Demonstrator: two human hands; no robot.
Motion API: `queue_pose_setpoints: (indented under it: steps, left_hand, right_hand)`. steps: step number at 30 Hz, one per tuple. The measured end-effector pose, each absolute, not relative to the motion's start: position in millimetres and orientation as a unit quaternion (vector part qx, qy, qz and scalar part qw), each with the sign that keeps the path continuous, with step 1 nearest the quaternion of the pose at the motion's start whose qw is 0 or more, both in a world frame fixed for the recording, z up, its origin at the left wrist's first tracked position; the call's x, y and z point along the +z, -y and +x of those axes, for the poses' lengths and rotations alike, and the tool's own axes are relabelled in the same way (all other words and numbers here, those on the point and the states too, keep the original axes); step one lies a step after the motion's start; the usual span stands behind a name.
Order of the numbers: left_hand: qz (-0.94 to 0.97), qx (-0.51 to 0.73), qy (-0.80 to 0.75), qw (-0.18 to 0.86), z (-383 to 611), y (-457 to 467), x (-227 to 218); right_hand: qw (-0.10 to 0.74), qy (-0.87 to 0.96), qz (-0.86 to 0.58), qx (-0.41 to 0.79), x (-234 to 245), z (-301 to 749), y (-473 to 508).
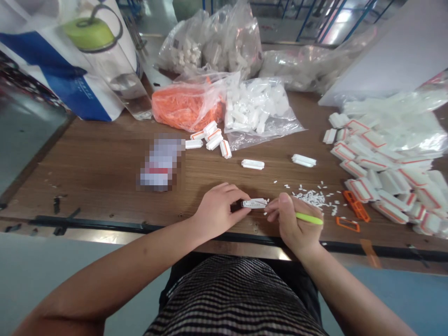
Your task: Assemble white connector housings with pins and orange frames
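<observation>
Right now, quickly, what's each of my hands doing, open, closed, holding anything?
Left hand: closed, pinching a white plastic part.
Right hand: closed, gripping a lime-green stick.

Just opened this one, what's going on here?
A person at a wooden table holds a small white plastic part in the left hand, while the right hand pinches its end, a green stick tucked in those fingers. Tiny white bits lie scattered beside the hands. Orange frames and a heap of red-edged white parts sit to the right, with a bag of orange pieces and a bag of white pieces farther back.
</observation>
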State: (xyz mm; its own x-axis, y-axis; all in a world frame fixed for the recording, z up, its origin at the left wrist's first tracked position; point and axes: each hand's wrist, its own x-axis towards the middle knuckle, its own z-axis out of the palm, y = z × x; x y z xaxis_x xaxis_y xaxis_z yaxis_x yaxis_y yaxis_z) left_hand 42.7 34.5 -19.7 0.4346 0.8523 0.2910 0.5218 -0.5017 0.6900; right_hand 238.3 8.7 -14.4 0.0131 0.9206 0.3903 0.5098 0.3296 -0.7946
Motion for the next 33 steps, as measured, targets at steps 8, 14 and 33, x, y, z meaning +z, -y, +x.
queue_pose_setpoints:
  steps: [8,14,33]
  left_hand:
    - [0.809,0.305,-0.427,0.264,42.6,-34.3,-15.5]
    - [0.809,0.301,-0.428,0.269,42.8,-34.7,-16.7]
    - [0.806,0.309,-0.436,0.256,44.0,-32.9,-18.0]
  right_hand:
    - [0.491,0.626,-0.554,0.243,-11.5,236.1,-7.5]
    - [0.481,0.627,-0.565,0.238,-12.6,235.2,-7.8]
    - [0.457,0.69,-0.525,0.197,-14.4,240.4,-3.4]
